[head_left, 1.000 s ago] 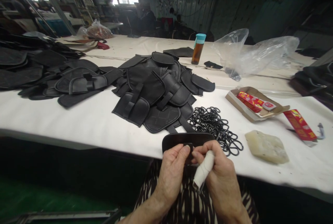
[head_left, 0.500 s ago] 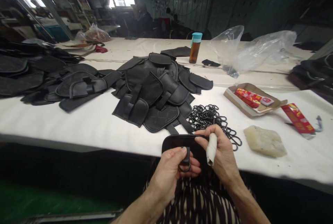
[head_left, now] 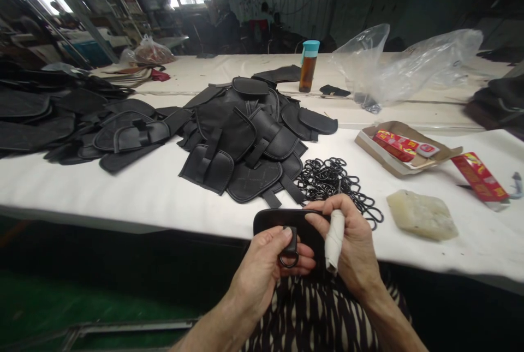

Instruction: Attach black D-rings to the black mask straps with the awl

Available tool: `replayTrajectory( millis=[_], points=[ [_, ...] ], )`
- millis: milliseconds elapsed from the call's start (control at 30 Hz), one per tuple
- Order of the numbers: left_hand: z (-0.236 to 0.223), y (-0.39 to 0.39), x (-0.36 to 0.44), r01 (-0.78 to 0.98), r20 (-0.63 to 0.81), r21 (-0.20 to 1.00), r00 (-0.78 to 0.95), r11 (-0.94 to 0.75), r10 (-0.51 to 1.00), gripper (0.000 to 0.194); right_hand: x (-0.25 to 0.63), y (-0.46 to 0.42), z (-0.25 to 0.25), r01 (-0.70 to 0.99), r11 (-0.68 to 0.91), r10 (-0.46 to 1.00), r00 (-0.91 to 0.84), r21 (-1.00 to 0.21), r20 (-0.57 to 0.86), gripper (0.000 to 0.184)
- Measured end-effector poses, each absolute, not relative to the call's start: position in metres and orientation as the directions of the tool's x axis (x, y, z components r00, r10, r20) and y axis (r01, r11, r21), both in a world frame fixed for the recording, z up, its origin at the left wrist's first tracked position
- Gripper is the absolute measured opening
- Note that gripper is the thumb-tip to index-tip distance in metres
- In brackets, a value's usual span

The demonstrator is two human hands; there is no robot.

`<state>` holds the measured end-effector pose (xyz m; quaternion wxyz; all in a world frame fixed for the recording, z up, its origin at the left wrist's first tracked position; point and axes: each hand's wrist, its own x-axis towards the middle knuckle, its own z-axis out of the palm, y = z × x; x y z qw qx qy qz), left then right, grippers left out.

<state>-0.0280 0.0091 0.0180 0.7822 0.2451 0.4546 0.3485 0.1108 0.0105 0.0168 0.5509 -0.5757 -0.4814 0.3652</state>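
Observation:
My left hand (head_left: 268,254) is closed, its thumb pressing a short black strap tab (head_left: 291,240) against the fingers. From the tab's lower end hangs a black metal D-ring (head_left: 289,260). The tab lies over a black leather flap (head_left: 268,220) with a rounded corner, at the table's front edge. My right hand (head_left: 352,243) pinches the flap's upper right edge between thumb and fingers. In the same hand sits a tool with a white-wrapped handle (head_left: 334,240); a thin dark tip sticks up past the fingers. Just beyond lies a heap of black metal rings (head_left: 327,180).
Black leather pieces (head_left: 229,139) are piled mid-table, with another pile (head_left: 123,128) at left. On the right are an open cardboard box (head_left: 368,153) with red packets, a red packet (head_left: 481,177) and a yellowish block (head_left: 421,215). Behind stand a bottle (head_left: 308,71) and clear plastic bags (head_left: 426,68).
My right hand has moved from beside the tab up to the flap's edge, keeping the wrapped tool. My left hand has turned, bringing the D-ring into view. Little differs in the last half second.

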Motion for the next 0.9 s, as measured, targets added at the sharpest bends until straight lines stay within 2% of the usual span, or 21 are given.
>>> replayTrajectory(
  millis=[400, 667, 900],
  points=[
    [0.018, 0.010, -0.027, -0.344, -0.518, 0.713, 0.329, 0.611, 0.789, 0.022, 0.113, 0.012, 0.017, 0.115, 0.038, 0.969, 0.240, -0.993, 0.065, 0.019],
    [0.014, 0.011, -0.028, -0.375, -0.511, 0.695, 0.343, 0.614, 0.788, 0.021, 0.114, 0.015, 0.017, 0.108, 0.049, 0.974, 0.215, -0.993, 0.072, 0.018],
    [0.020, 0.011, -0.025, -0.366, -0.502, 0.733, 0.278, 0.574, 0.819, 0.023, 0.114, 0.016, 0.028, 0.107, 0.082, 0.975, 0.199, -0.991, 0.102, 0.018]
  ],
)
